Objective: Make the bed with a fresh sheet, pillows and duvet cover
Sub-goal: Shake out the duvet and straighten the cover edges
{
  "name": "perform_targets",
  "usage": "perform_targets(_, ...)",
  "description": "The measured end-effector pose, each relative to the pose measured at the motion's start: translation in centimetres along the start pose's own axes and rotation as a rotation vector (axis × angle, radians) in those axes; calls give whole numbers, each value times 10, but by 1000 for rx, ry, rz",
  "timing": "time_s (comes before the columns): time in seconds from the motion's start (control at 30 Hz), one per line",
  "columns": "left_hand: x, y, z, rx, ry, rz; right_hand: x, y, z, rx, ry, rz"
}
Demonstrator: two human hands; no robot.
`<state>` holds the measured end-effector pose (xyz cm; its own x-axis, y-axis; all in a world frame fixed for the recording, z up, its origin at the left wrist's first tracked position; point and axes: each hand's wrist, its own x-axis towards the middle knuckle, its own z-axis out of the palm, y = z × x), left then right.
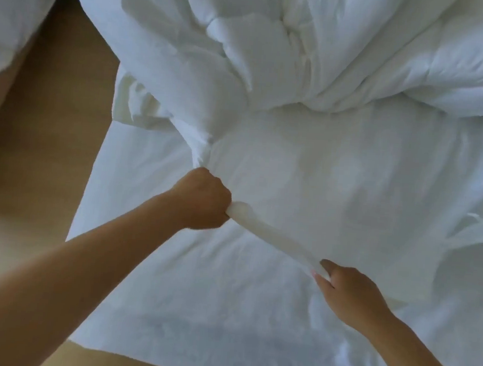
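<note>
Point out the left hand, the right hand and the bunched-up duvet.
left hand point(202, 198), head view: back of the fist, grip shut on white fabric.
right hand point(350, 290), head view: back of the hand, fingers pinching the same fabric edge.
bunched-up duvet point(286, 51), head view: its crumpled middle.

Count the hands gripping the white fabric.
2. The left hand fists one end of a taut edge of the duvet cover; the right hand pinches the other.
</note>
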<state>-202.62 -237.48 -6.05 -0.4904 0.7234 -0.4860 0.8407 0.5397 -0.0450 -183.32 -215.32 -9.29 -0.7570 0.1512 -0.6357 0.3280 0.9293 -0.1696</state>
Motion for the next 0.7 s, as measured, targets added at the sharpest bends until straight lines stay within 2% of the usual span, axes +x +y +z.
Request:
perform_targets(0.03,-30,3,8,-25,113,31,3,-4,0,-107,15,-17)
perform_targets(0.1,-77,6,16,-136,174,47,12,-21,-2,-240,-17,-100)
perform_targets(0.13,-88,5,23,-138,124,97,18,-31,-3,-284,-60,-129)
perform_targets(0.17,-91,6,30,-166,3,118,23,-43,-6,-297,-112,-164)
perform_targets(0.23,-84,4,44,-318,-108,29,28,-70,-20,-178,-183,-242)
perform_targets(0.27,-80,-1,45,-440,-127,-39,30,-81,-34,-56,-119,-308)
perform_targets(0.3,-76,-11,42,-622,-72,-130,31,-95,-54,79,43,-398)
perform_targets(0.33,-75,-25,34,-813,119,-228,36,-109,-78,151,274,-492)
perform_targets(0.4,-73,-67,11,-999,750,-490,56,-131,-130,185,771,-588)
perform_targets(0.43,-69,-91,-2,-1069,995,-650,69,-143,-158,186,866,-559)
perform_targets(0.47,-61,-116,-18,-1149,1130,-800,82,-158,-183,189,859,-504)
perform_targets(0.5,-49,-140,-35,-1247,1122,-938,97,-176,-205,179,771,-447)
perform_targets(0.57,-17,-176,-58,-1517,889,-1111,128,-206,-226,63,544,-347)
perform_targets(0.6,-1,-183,-66,-1633,785,-1127,139,-218,-229,18,440,-317)
perform_targets(0.67,27,-181,-73,-1672,721,-1022,153,-230,-225,59,330,-305)
perform_targets(0.7,35,-170,-72,-1622,714,-908,154,-229,-224,194,402,-341)
